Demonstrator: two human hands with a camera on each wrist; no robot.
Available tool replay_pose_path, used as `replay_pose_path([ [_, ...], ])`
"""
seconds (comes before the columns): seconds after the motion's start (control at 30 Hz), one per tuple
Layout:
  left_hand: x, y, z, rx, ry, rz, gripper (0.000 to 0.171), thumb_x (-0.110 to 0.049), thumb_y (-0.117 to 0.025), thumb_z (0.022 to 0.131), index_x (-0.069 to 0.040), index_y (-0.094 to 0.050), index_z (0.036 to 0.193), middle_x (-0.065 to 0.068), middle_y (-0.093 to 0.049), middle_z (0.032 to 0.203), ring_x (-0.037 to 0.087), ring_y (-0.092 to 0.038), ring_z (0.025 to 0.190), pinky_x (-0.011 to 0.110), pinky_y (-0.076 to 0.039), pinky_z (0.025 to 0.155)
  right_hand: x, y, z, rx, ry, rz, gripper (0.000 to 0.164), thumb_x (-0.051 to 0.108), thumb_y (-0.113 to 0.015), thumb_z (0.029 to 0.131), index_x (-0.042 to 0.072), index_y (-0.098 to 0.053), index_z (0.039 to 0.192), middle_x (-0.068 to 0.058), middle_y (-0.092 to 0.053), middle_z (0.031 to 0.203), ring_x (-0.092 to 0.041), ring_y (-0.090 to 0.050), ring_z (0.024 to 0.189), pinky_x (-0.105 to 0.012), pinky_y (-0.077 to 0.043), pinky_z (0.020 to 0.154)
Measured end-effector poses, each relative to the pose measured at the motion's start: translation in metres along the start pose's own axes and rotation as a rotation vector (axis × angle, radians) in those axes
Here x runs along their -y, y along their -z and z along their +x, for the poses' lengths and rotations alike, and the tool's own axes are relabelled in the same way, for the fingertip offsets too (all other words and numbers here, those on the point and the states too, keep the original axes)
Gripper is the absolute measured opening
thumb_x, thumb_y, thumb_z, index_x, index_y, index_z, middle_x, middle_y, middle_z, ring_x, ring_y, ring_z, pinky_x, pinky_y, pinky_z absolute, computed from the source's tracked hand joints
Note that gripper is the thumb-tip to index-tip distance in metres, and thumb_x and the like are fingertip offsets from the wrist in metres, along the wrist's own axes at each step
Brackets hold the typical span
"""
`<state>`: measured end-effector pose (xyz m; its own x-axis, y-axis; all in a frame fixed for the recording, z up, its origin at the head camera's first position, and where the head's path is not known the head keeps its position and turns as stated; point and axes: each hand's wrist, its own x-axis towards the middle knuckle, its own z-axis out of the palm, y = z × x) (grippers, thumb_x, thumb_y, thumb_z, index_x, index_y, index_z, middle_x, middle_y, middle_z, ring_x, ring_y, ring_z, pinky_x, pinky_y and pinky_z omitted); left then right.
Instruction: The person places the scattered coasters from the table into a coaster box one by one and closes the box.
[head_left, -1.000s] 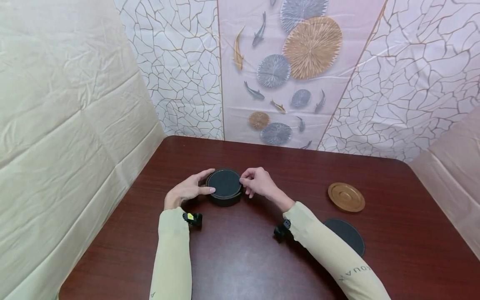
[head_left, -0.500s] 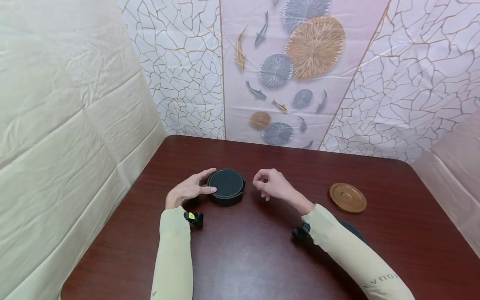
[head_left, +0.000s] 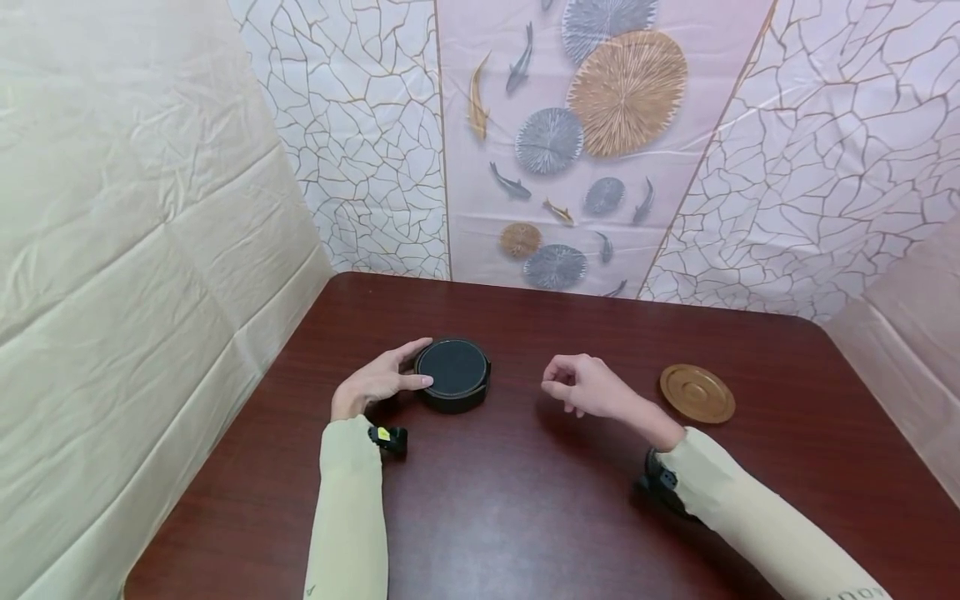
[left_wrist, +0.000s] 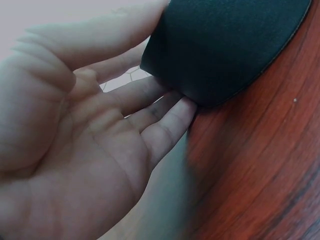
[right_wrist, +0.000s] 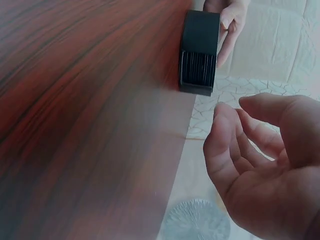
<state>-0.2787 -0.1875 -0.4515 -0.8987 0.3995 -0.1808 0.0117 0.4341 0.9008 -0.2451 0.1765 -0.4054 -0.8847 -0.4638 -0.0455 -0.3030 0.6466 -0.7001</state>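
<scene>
A round black coaster holder (head_left: 452, 368) with pale edge stitching stands on the table, left of the middle. My left hand (head_left: 377, 381) grips its left side, the thumb at the top rim. The left wrist view shows several fingertips against the holder's dark wall (left_wrist: 220, 50) low by the tabletop. Through a side opening, the right wrist view shows a stack of thin black coasters (right_wrist: 198, 69). My right hand (head_left: 592, 387) hovers right of the holder, apart from it. Its fingers are loosely bent, thumb near the index finger, with nothing visible between them.
A round brown wooden coaster (head_left: 697, 393) with ring grooves lies to the right, beyond my right forearm. The dark red wooden table (head_left: 480, 500) has pale cloth (head_left: 187, 208) hanging at its left and a patterned cloth behind.
My right hand has left the holder's right side and moved right and slightly nearer. The black disc at the right is now hidden by the right arm. My left hand stays put.
</scene>
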Motion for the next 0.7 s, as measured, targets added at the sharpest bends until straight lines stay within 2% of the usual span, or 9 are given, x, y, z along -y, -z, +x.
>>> replay_pose_path([
  [0.17,0.002,0.0,-0.001,-0.004,0.006,0.001,0.079,-0.024,-0.072,0.089,-0.026,-0.03,0.155,0.002,-0.033,0.159,0.025,-0.027,0.148,0.05,-0.026,0.119,-0.005,0.012,-0.019,0.012,0.031,-0.053,0.005,0.021,-0.066,0.094,0.016,-0.065,0.095,-0.013,-0.066,0.078,-0.027,-0.062,0.058,-0.031,-0.051,0.047],
  [0.3,0.003,0.0,0.0,-0.004,0.004,-0.002,0.079,-0.025,-0.073,0.089,-0.027,-0.03,0.155,0.002,-0.033,0.159,0.025,-0.028,0.147,0.049,-0.028,0.118,-0.014,0.021,-0.034,0.02,0.049,-0.098,0.006,0.022,-0.067,0.093,0.017,-0.065,0.097,-0.004,-0.064,0.076,-0.02,-0.059,0.057,-0.029,-0.051,0.049],
  [0.47,0.003,0.0,0.0,-0.006,0.003,-0.001,0.078,-0.024,-0.073,0.088,-0.028,-0.031,0.154,0.002,-0.032,0.159,0.025,-0.027,0.147,0.049,-0.028,0.118,-0.026,0.031,-0.05,0.024,0.08,-0.189,0.015,0.025,-0.07,0.091,0.014,-0.066,0.101,0.004,-0.064,0.083,-0.007,-0.055,0.06,-0.025,-0.049,0.054],
  [0.6,0.002,0.001,-0.001,-0.003,-0.002,0.0,0.078,-0.026,-0.073,0.089,-0.029,-0.031,0.154,0.001,-0.033,0.159,0.024,-0.027,0.148,0.049,-0.027,0.118,-0.035,0.041,-0.063,0.025,0.103,-0.272,0.023,0.027,-0.072,0.089,0.011,-0.067,0.105,0.006,-0.064,0.086,-0.003,-0.052,0.069,-0.022,-0.045,0.06],
  [0.7,0.001,0.002,-0.002,-0.002,-0.004,-0.003,0.078,-0.026,-0.073,0.089,-0.028,-0.031,0.155,0.001,-0.033,0.159,0.023,-0.026,0.149,0.05,-0.026,0.119,-0.042,0.048,-0.073,0.047,0.093,-0.292,0.03,0.031,-0.073,0.089,0.01,-0.066,0.109,0.004,-0.065,0.092,-0.002,-0.052,0.071,-0.022,-0.046,0.061],
])
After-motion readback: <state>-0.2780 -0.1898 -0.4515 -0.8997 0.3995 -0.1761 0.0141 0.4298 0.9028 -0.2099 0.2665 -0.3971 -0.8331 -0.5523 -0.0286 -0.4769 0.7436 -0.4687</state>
